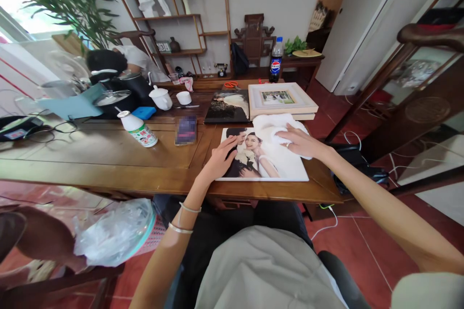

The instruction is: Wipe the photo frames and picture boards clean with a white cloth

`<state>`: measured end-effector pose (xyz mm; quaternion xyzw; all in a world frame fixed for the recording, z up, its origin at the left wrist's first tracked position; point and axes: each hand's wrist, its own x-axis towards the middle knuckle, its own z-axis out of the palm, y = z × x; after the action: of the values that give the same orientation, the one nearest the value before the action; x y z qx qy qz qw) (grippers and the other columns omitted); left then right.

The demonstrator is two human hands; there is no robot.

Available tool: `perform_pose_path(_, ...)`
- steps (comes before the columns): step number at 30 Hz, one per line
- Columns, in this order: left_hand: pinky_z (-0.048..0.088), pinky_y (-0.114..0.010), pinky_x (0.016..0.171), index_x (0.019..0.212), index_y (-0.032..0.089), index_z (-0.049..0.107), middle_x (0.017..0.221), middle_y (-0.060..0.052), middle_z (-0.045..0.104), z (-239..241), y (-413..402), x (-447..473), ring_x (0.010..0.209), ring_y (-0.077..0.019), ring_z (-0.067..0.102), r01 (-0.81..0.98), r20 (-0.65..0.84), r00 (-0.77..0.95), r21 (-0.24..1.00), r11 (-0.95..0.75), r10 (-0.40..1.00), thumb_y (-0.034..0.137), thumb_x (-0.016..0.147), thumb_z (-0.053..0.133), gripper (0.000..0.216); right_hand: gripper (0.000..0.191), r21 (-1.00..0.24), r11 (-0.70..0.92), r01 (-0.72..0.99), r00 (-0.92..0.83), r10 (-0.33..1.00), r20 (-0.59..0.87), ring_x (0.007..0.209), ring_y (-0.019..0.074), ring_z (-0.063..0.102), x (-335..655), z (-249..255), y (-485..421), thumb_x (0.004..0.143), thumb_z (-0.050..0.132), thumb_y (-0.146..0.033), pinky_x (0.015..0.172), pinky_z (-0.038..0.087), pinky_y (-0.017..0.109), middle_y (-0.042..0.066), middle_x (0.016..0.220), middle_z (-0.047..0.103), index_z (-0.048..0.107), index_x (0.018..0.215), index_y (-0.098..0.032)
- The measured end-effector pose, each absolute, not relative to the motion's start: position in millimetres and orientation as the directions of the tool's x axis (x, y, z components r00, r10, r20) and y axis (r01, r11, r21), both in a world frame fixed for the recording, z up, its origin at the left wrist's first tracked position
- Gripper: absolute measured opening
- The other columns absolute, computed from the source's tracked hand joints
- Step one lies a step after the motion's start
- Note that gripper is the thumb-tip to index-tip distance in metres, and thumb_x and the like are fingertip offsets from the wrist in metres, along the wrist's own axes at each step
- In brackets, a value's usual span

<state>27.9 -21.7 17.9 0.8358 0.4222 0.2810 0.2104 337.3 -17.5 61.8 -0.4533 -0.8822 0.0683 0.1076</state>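
Observation:
A white photo panel printed with a couple's portrait lies flat at the table's front edge. My left hand rests on the panel's left side, fingers stretched out over the print. My right hand is closed on a white cloth, pressed against the panel's upper right part. Some of the cloth spreads beyond the panel's far edge. Just behind lie a dark photo panel and a pale picture frame stacked on another pale piece.
A phone, a white-and-green bottle, a teapot and a cup stand to the left on the wooden table. Orange-handled scissors and a cola bottle are farther back. A bag-lined basket stands below left.

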Motion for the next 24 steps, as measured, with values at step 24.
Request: perform_pose_path(24, 0.027, -0.046, 0.116, 0.138, 0.022, 0.049, 0.149, -0.008, 0.044, 17, -22, 28, 0.143, -0.0223, 0.031, 0.586, 0.306, 0.487, 0.580, -0.566, 0.818, 0.027, 0.095, 0.039, 0.044, 0.036, -0.279, 0.590, 0.758, -0.581, 0.805, 0.124, 0.133, 0.0342, 0.041, 325, 66, -4, 0.087, 0.053, -0.028, 0.109, 0.033, 0.055, 0.007, 0.127, 0.063, 0.063, 0.122, -0.023)
